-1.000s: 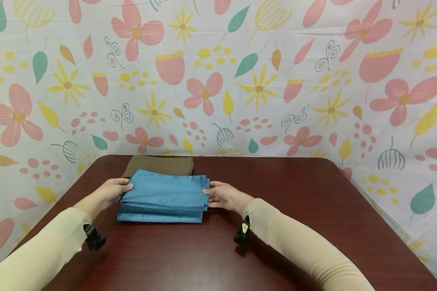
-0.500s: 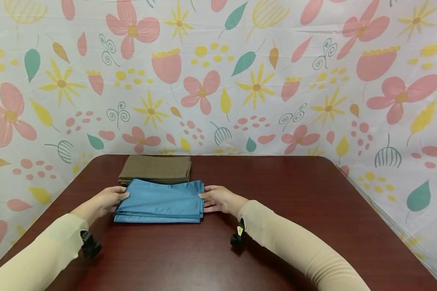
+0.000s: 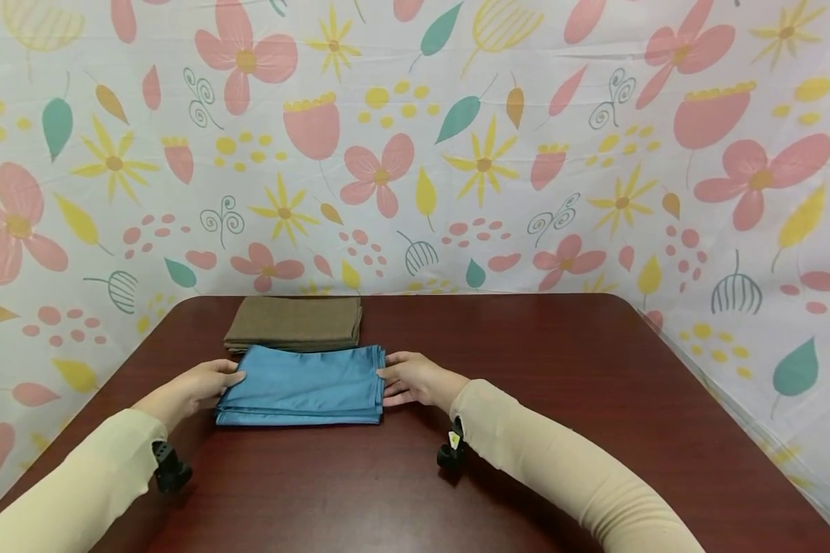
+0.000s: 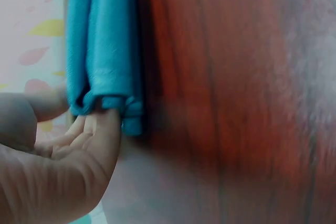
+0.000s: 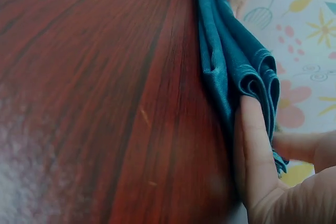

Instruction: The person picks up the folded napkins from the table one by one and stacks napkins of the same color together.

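Observation:
A folded blue cloth (image 3: 304,384) lies in several layers at the left of the table, its upper part lying almost flat on the lower. The left hand (image 3: 204,384) pinches its left end, thumb on top and fingers underneath; in the left wrist view the fingers (image 4: 107,135) reach in beneath the cloth's rolled edge. On the other end, the right hand (image 3: 422,380) grips the cloth between thumb and fingers. In the right wrist view one finger (image 5: 254,140) tucks under the upper folds, and the layers (image 5: 257,72) show at the side.
A folded brown cloth (image 3: 293,322) lies just behind the blue one, near the table's back edge. The dark red-brown table (image 3: 526,399) stretches to the right and front. A flower-patterned sheet (image 3: 415,153) hangs behind the table. Each wrist wears a small black camera (image 3: 171,468).
Both hands have brought the upper blue layers down and toward the person, onto the lower part. More of the brown cloth shows behind. Over the last half second there is barely any movement.

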Motion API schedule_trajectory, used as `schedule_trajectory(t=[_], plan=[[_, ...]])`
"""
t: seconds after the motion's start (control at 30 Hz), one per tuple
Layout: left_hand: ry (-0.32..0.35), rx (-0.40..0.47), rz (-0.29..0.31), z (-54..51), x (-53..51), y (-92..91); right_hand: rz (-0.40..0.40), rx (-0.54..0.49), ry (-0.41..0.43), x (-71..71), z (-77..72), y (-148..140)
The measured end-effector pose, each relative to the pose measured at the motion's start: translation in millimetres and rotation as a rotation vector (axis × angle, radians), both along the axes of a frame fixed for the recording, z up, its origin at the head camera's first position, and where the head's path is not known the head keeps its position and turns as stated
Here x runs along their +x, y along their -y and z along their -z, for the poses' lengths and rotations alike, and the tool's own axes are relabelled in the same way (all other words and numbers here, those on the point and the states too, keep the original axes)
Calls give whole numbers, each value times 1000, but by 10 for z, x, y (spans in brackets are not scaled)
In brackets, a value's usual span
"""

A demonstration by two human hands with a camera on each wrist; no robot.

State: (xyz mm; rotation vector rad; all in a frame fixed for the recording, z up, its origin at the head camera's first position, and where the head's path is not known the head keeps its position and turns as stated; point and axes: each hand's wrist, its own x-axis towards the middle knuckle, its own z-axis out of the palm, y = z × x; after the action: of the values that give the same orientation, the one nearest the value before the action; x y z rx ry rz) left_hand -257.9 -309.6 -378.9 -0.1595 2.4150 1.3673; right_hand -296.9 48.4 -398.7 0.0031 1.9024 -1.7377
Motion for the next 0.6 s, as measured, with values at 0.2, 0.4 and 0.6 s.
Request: schedule_trajectory(t=[0.2,0.4,0.6], plan=[[41,-10,109,-85,19,95,-49,4,5,29,-46,-16],[57,28,261,-111,70,261,-97,6,13,75,-45,-29],[15,68,353,-81,98,297,-45,10,-20,107,-59,-43]])
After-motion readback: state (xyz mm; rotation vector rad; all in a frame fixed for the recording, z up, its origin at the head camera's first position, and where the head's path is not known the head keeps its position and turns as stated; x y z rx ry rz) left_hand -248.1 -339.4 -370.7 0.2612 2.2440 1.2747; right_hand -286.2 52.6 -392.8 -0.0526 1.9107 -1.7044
